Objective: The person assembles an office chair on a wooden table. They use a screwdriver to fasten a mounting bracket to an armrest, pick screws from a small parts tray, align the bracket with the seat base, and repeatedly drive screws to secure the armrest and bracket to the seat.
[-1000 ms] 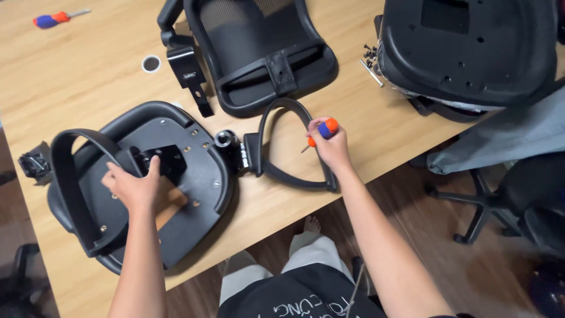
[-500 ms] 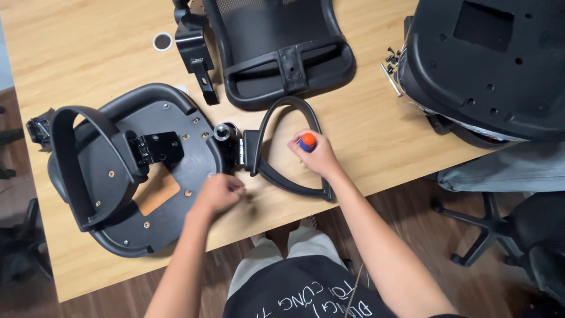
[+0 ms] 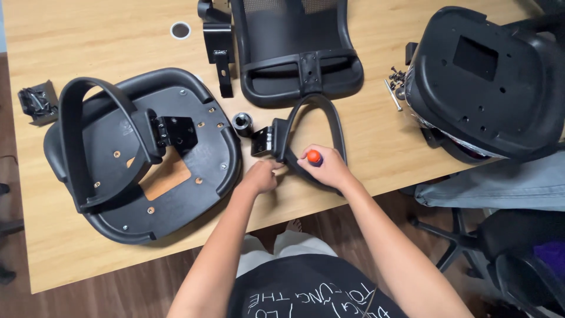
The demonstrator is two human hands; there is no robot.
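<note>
My left hand (image 3: 259, 176) pinches the armrest (image 3: 312, 138) lying flat on the table (image 3: 88, 47) at the seat's (image 3: 176, 171) three o'clock, steadying it, while my right hand (image 3: 329, 168) is closed around an orange-capped screwdriver (image 3: 313, 156) standing on it.

On the table (image 3: 88, 47): seat pan (image 3: 194, 176) at left, armrest (image 3: 94, 141) laid on it. Right of that, small cylinder (image 3: 242, 123), then loose armrest loop (image 3: 329, 126) near the front edge. Behind the loop, backrest frame (image 3: 294, 53). Far right, second seat (image 3: 488, 82), screws (image 3: 395, 76) just left of it. Both hands at the loop: left hand (image 3: 261, 175), right hand (image 3: 329, 168).
</note>
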